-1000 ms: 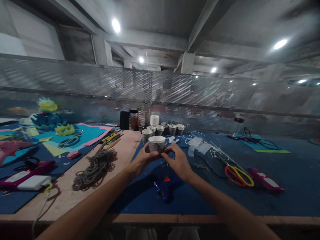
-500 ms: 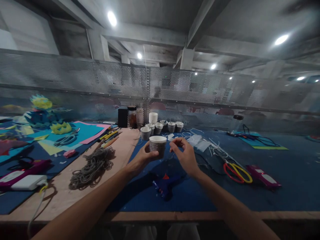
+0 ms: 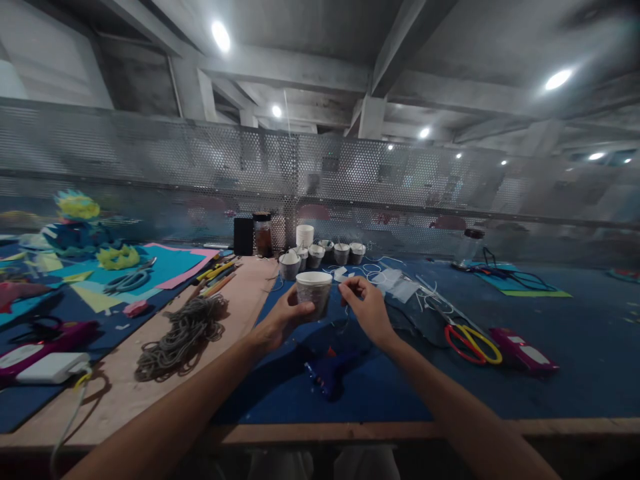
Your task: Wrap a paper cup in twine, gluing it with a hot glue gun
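A small paper cup [image 3: 314, 295] with a white rim and a grey-wrapped side is held above the blue table surface by my left hand [image 3: 284, 316], thumb in front. Just right of the cup, my right hand [image 3: 367, 308] is closed in a pinch, its fingertips apart from the cup. Whatever lies between those fingertips is too small to make out; a faint thin strand hangs below them. On the table beneath both hands lies a dark blue glue gun [image 3: 327, 377], partly in shadow.
Several grey-wrapped cups [image 3: 315, 255] stand behind, beside a stack of white cups [image 3: 305, 235]. A heap of grey cord [image 3: 183, 340] lies left, near pencils [image 3: 217, 272]. Red-and-yellow-handled scissors [image 3: 473, 343] and a purple device [image 3: 524, 351] lie right. A perforated metal screen [image 3: 350, 180] runs behind.
The cup tips slightly, with more of its side showing at the right. My right hand stays close beside it, still pinched. The whole view shifts slightly.
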The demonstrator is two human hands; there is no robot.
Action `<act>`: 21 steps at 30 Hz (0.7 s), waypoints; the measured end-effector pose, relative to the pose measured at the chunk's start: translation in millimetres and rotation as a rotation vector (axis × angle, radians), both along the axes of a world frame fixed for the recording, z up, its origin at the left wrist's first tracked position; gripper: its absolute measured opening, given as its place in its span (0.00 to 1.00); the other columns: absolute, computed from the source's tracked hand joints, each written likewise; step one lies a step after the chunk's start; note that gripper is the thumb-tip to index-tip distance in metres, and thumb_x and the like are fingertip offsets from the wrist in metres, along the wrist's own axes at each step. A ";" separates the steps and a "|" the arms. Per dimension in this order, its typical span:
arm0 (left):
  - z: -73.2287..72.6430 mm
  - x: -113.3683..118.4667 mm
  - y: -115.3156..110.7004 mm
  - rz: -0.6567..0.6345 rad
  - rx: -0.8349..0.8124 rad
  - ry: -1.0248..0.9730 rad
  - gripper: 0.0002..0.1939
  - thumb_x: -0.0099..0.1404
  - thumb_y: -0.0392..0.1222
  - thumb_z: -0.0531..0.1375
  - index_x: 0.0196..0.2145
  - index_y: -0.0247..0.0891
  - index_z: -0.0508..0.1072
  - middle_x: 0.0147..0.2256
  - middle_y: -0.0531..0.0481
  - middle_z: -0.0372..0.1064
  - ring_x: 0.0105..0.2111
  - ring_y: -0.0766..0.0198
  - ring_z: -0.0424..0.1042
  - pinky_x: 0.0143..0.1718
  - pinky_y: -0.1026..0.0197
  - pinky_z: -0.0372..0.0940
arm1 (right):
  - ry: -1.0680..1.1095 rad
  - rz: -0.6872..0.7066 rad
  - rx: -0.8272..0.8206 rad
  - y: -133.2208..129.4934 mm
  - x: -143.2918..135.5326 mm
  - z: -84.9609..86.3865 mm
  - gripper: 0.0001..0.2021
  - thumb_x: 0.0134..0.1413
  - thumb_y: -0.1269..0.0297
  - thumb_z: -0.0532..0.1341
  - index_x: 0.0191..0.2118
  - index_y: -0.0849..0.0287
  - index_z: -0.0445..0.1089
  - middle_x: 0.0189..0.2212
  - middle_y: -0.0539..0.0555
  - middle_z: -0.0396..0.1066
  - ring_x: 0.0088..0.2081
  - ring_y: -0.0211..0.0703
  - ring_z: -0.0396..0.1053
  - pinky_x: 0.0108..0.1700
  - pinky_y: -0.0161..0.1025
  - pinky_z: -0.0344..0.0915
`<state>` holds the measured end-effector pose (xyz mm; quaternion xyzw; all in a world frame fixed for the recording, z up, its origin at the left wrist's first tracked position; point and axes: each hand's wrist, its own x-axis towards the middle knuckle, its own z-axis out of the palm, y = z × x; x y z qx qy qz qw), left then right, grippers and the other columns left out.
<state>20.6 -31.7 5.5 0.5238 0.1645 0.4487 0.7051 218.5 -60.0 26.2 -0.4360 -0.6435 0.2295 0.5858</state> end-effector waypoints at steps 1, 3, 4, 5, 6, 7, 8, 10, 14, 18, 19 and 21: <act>-0.1 -0.1 0.1 0.000 -0.002 -0.008 0.31 0.57 0.38 0.68 0.57 0.39 0.67 0.52 0.38 0.71 0.49 0.49 0.72 0.50 0.50 0.65 | -0.010 0.003 0.000 -0.4 0.0 -0.6 0.10 0.60 0.56 0.60 0.33 0.58 0.69 0.23 0.47 0.68 0.27 0.39 0.68 0.34 0.36 0.64; -0.5 -0.1 0.5 -0.008 -0.001 -0.024 0.32 0.57 0.38 0.68 0.58 0.39 0.66 0.53 0.38 0.71 0.50 0.49 0.72 0.51 0.50 0.65 | -0.026 0.003 -0.001 -1.4 0.1 -1.3 0.10 0.60 0.57 0.60 0.33 0.58 0.69 0.24 0.48 0.69 0.27 0.39 0.68 0.34 0.36 0.64; -0.9 -0.2 0.8 -0.013 0.001 -0.032 0.32 0.58 0.38 0.67 0.59 0.39 0.66 0.53 0.38 0.71 0.50 0.49 0.72 0.51 0.50 0.65 | -0.032 0.003 -0.003 -1.9 0.3 -1.5 0.10 0.60 0.57 0.60 0.33 0.58 0.69 0.24 0.48 0.69 0.27 0.39 0.68 0.33 0.36 0.64; -1.5 -0.3 1.3 -0.020 0.003 -0.037 0.31 0.58 0.38 0.67 0.59 0.39 0.66 0.53 0.38 0.71 0.51 0.49 0.71 0.51 0.50 0.65 | -0.036 0.005 -0.007 -2.4 0.5 -1.6 0.09 0.60 0.57 0.60 0.33 0.58 0.68 0.24 0.48 0.69 0.27 0.39 0.68 0.33 0.36 0.64; -2.3 -0.4 1.8 -0.027 0.004 -0.040 0.31 0.59 0.38 0.67 0.59 0.39 0.66 0.53 0.38 0.71 0.51 0.49 0.72 0.51 0.51 0.65 | -0.039 0.008 -0.012 -2.8 0.8 -1.6 0.09 0.60 0.58 0.60 0.33 0.58 0.68 0.24 0.48 0.69 0.27 0.39 0.68 0.33 0.36 0.64; -3.2 -0.7 2.6 -0.033 0.005 -0.042 0.31 0.59 0.38 0.66 0.59 0.39 0.66 0.53 0.38 0.71 0.50 0.49 0.72 0.50 0.51 0.65 | -0.042 0.009 -0.015 -3.3 1.1 -1.5 0.09 0.59 0.58 0.60 0.33 0.58 0.69 0.25 0.48 0.69 0.27 0.39 0.68 0.33 0.36 0.64; -4.3 -1.0 3.4 -0.039 0.005 -0.042 0.30 0.59 0.38 0.66 0.59 0.39 0.66 0.53 0.38 0.71 0.50 0.49 0.72 0.49 0.52 0.66 | -0.044 0.009 -0.016 -3.7 1.4 -1.3 0.09 0.59 0.58 0.60 0.33 0.58 0.69 0.25 0.48 0.69 0.27 0.39 0.68 0.33 0.36 0.64; -6.4 -2.0 5.1 -0.050 -0.004 -0.040 0.29 0.60 0.38 0.65 0.59 0.38 0.66 0.52 0.38 0.72 0.49 0.50 0.73 0.48 0.53 0.66 | -0.048 0.009 -0.009 -4.5 1.9 -0.4 0.09 0.59 0.58 0.60 0.33 0.58 0.69 0.24 0.48 0.69 0.27 0.39 0.68 0.33 0.36 0.64; -9.1 -4.1 7.5 -0.070 -0.026 -0.040 0.26 0.61 0.40 0.64 0.57 0.38 0.68 0.51 0.39 0.73 0.48 0.51 0.73 0.47 0.54 0.66 | -0.043 0.004 0.022 -6.5 2.4 3.0 0.09 0.59 0.58 0.61 0.32 0.58 0.69 0.24 0.47 0.68 0.28 0.38 0.67 0.35 0.36 0.64; -7.3 -4.6 6.7 -0.104 -0.019 -0.024 0.25 0.62 0.41 0.64 0.57 0.38 0.69 0.52 0.39 0.71 0.49 0.50 0.72 0.47 0.54 0.66 | -0.011 -0.011 0.037 -7.7 3.1 6.9 0.09 0.59 0.57 0.61 0.33 0.57 0.69 0.25 0.47 0.68 0.28 0.39 0.67 0.35 0.36 0.64; -6.5 -4.4 6.1 -0.110 -0.016 -0.018 0.26 0.62 0.41 0.64 0.57 0.38 0.69 0.53 0.38 0.71 0.49 0.50 0.72 0.47 0.53 0.66 | -0.001 -0.014 0.043 -7.6 3.2 7.6 0.09 0.59 0.57 0.61 0.33 0.57 0.69 0.24 0.47 0.68 0.28 0.39 0.67 0.36 0.36 0.64; -4.9 -3.9 4.8 -0.121 -0.014 -0.007 0.26 0.61 0.41 0.64 0.57 0.37 0.68 0.53 0.38 0.71 0.49 0.49 0.72 0.47 0.53 0.66 | 0.022 -0.022 0.059 -6.9 3.4 8.5 0.09 0.59 0.57 0.61 0.34 0.57 0.69 0.24 0.47 0.67 0.28 0.39 0.68 0.36 0.36 0.64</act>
